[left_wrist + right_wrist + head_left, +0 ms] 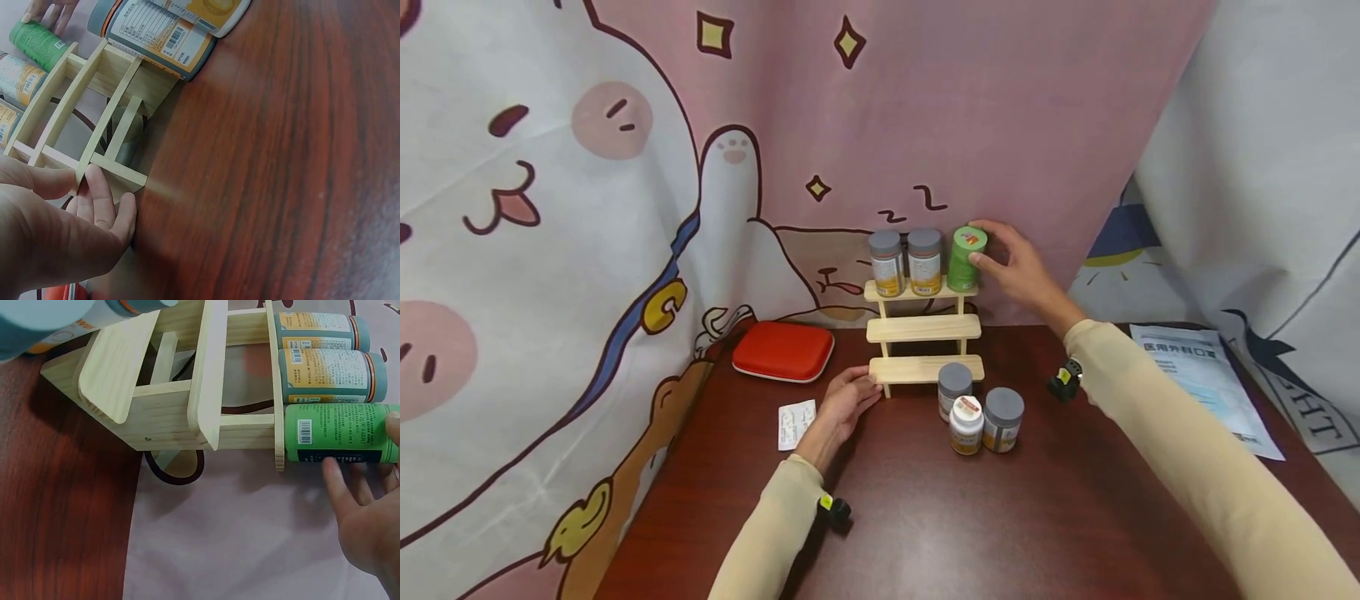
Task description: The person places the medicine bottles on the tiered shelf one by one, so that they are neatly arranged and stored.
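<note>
A three-tier wooden rack stands at the back of the table. On its top tier are two grey-lidded jars and, at the right end, a green bottle. My right hand holds the green bottle, thumb and fingers around its upper part. The left hand pinches the left end of the lowest tier between thumb and fingers. In front of the rack's right end, two more grey-lidded jars and a white-capped bottle stand close together.
A red zip case and a small white packet lie left of the rack. At the far right lies a printed plastic package. Behind the table hangs a patterned cloth.
</note>
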Available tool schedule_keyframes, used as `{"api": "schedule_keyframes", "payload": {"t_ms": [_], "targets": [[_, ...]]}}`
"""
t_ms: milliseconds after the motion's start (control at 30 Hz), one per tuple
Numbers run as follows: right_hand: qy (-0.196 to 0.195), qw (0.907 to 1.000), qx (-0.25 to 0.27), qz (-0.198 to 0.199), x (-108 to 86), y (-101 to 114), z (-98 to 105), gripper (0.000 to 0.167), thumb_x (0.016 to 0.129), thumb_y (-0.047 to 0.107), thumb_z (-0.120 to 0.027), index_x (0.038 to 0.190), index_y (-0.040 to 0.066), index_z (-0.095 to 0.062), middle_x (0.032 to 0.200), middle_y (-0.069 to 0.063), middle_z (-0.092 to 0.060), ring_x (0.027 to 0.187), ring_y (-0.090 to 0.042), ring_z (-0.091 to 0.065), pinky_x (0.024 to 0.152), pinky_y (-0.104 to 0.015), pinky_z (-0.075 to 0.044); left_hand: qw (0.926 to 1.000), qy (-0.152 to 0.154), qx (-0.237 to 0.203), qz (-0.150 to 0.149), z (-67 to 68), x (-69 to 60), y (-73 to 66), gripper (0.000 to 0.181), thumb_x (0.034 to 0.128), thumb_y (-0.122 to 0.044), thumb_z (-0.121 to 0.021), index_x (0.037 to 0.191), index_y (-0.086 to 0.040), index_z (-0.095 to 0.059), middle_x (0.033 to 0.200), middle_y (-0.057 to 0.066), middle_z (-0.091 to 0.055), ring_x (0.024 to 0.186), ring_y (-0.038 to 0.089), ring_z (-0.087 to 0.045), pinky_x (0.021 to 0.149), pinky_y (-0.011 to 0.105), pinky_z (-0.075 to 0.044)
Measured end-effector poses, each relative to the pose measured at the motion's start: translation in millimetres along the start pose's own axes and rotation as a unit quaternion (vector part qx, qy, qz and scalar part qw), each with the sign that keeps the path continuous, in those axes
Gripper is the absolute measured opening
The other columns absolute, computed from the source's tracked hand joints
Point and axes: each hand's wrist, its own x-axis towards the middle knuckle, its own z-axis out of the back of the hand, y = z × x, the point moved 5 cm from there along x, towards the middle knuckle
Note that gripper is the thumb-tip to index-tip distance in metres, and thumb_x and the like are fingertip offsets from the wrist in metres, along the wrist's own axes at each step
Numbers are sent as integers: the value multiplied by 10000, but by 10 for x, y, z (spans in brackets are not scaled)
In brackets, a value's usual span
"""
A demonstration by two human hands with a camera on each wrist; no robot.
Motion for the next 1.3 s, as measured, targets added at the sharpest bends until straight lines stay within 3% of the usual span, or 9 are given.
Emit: {"api": "schedule_keyframes", "payload": {"t_ms": [133, 367, 667, 1067, 1300], "targets": [[-4, 9999, -66, -96, 33, 0, -36, 539, 1039, 101, -665, 1551, 100, -498, 1513, -209, -514, 1337, -437, -578, 1172, -593, -456, 10000, -36, 38, -19, 7, -5, -3, 300, 1031, 15, -565, 1328, 53, -543, 985, 19, -644, 936, 169, -706, 1180, 511, -508], [-250, 9992, -294, 79, 102, 26, -144, 506, 1030, 133, -688, 1518, 120, -553, 1476, -214, -557, 1293, -417, -617, 1139, -578, -501, 9999, -54, 100, -75, 36, -28, -19, 358, 1038, -6, -565, 1383, 74, -512, 1011, 31, -634, 933, 153, -701, 1196, 522, -489], [-723, 9964, 420, 124, 168, 6, -119, 389, 981, 55, -739, 1366, 63, -679, 1362, -214, -668, 1256, -354, -649, 1134, -545, -523, 9999, -50, -26, -100, 36, -36, -41, 336, 1037, 4, -563, 1365, 68, -524, 1006, 24, -628, 929, 156, -707, 1210, 534, -472], [-559, 9964, 626, 77, 39, -80, -72, 525, 944, -46, -736, 1440, 94, -638, 1441, -218, -627, 1294, -458, -631, 1150, -591, -506, 9999, -64, -80, -76, 11, -31, 0, 330, 1041, 12, -559, 1366, 64, -531, 981, 15, -633, 906, 135, -698, 1205, 514, -483], [-681, 9960, 477, 341, -178, 218, -3, 580, 900, -68, -770, 1447, -38, -580, 1436, -332, -536, 1298, -569, -564, 1173, -676, -433, 9999, -32, -95, -79, -1, -23, 20, 322, 1037, 20, -555, 1355, 69, -532, 997, 26, -636, 908, 152, -694, 1209, 520, -477]]}}
